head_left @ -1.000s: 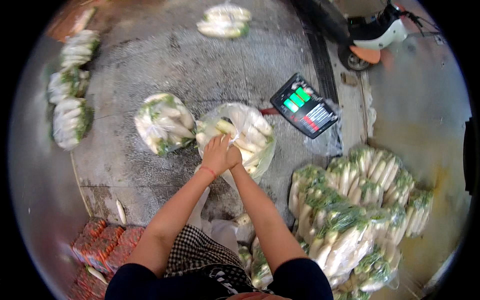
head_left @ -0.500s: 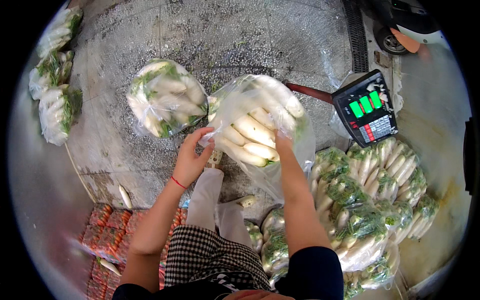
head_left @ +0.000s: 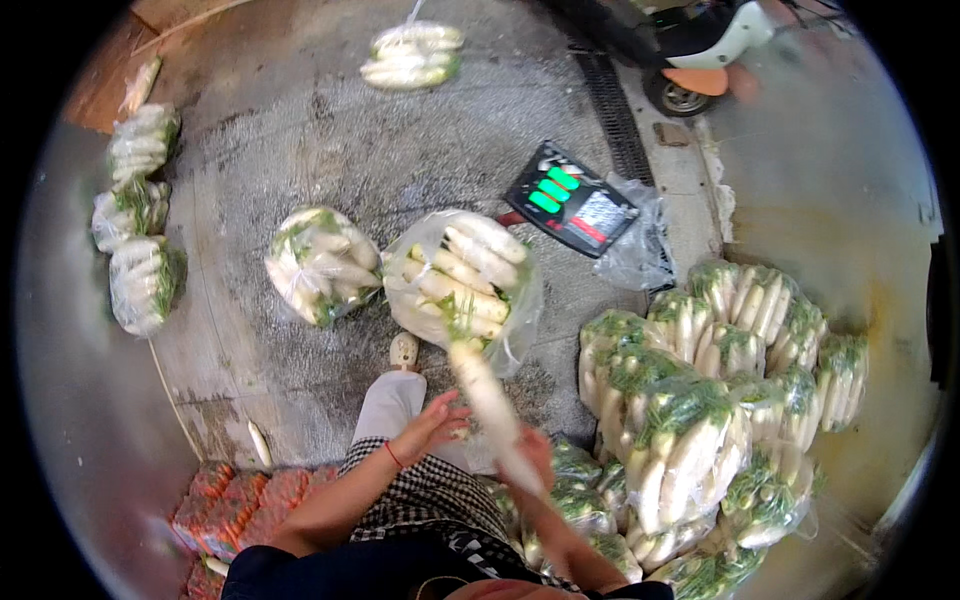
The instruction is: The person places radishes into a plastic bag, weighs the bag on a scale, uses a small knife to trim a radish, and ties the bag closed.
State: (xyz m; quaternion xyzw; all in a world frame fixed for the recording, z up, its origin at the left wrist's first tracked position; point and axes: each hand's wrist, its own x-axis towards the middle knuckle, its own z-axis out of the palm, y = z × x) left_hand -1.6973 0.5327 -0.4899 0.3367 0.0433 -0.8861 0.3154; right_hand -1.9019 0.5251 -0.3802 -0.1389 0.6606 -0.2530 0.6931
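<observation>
A long white daikon radish (head_left: 484, 396) slants in front of me, its green-stubbed end toward the bag and its lower end blurred. My right hand (head_left: 533, 458) is closed around the lower part of it. Just left of the radish, my left hand (head_left: 428, 428) has its fingers apart and holds nothing. Beyond them an open clear plastic bag (head_left: 402, 300) stands with several radishes inside. A second bag of radishes (head_left: 325, 265), gathered at its top, rests against its left side.
A scale's lit display (head_left: 570, 200) stands beyond the bag, crumpled plastic (head_left: 640, 235) beside it. Bagged radishes (head_left: 690, 440) are piled at my right. Bags of carrots (head_left: 270, 500) lie lower left. More bags (head_left: 140, 285) line the left; a scooter (head_left: 690, 85) is far right.
Both hands have come away from the open bag, back toward my body. A radish is now in my right hand. The view has shifted, showing another bag at the far end.
</observation>
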